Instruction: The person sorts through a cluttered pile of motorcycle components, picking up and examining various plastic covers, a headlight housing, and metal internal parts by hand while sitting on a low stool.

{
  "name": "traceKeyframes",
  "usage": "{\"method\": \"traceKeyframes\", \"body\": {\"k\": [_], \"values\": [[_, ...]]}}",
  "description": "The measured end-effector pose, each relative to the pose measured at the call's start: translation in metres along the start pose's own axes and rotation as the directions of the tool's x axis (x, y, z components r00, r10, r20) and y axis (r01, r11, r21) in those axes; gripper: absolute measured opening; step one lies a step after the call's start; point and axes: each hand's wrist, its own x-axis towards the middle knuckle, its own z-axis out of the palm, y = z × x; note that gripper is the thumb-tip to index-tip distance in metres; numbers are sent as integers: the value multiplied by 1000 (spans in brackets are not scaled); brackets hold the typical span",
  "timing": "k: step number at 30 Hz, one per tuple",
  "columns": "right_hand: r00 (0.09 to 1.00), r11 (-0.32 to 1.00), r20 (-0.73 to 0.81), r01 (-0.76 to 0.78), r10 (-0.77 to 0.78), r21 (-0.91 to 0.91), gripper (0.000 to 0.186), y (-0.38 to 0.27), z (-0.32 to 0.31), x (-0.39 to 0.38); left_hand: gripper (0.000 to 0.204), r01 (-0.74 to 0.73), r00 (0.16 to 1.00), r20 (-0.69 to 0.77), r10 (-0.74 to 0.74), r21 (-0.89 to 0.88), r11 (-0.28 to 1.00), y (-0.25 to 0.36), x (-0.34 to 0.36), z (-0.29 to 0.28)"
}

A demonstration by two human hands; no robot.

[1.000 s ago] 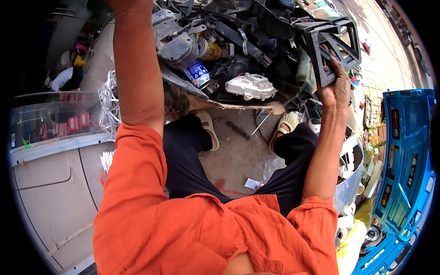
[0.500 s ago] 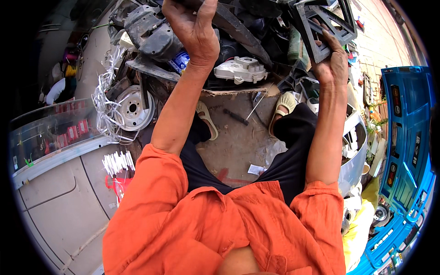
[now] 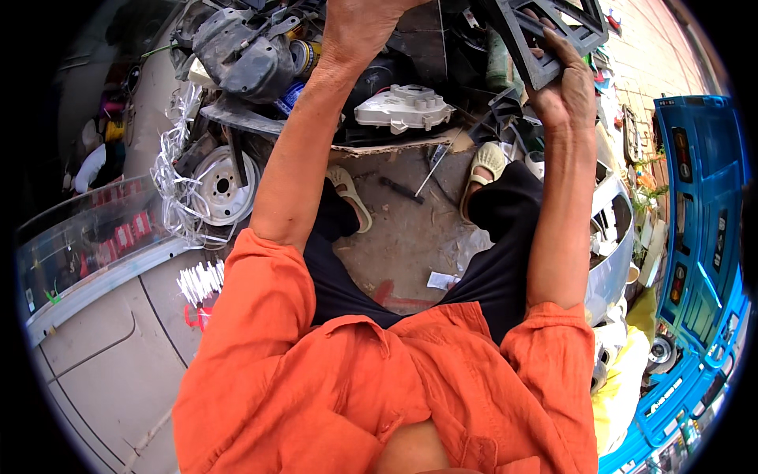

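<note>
At the top edge, over the pile of parts, is my left hand (image 3: 365, 31); its fingers run out of the picture, so what they hold, if anything, is hidden. My right hand (image 3: 565, 88) grips a black plastic frame (image 3: 527, 55) with open windows, the thumb along its side and other fingertips showing through a gap. Below and between the hands sits a whitish plastic housing (image 3: 404, 109) at the near edge of the pile. A large dark grey moulded cover (image 3: 241, 55) lies left of my left hand.
A steel wheel rim (image 3: 224, 186) and tangled white strips (image 3: 175, 170) lie at left, beside a glass case (image 3: 103, 229). A screwdriver (image 3: 430, 175) is on the ground between my feet. Blue vehicle panels (image 3: 699, 158) stand at right, near a yellow sack (image 3: 624, 387).
My left hand has moved right and up, its fingers leaving the picture. The long black strip beside it no longer shows in its former place. My right hand still holds the frame, slightly higher and left.
</note>
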Motion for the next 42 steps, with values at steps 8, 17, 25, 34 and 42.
{"method": "traceKeyframes", "body": {"k": [8, 17, 25, 34, 42], "values": [[1000, 1000, -21, -2, 2, 3, 31, -3, -3, 2, 15, 263, 930, 350, -109, -429, 864, -29, -9, 6], [960, 904, -254, -3, -117, -427, 22, -13, 2, -3, 35, -236, 782, 530, 328, -235, 943, -17, -60, 63], [970, 950, -193, 82, -145, -302, 17, -25, -9, -3, 35, -389, 735, 498, 460, -245, 888, -15, -69, 92], [933, 825, -176, 177, -314, -536, 19, -23, 3, -5, 54, -348, 842, 454, 291, 44, 937, -16, -52, 38], [861, 791, -213, 293, -463, -537, 22, -29, 3, -4, 31, -92, 778, 593, -207, 433, 897, -80, -20, -20]]}}
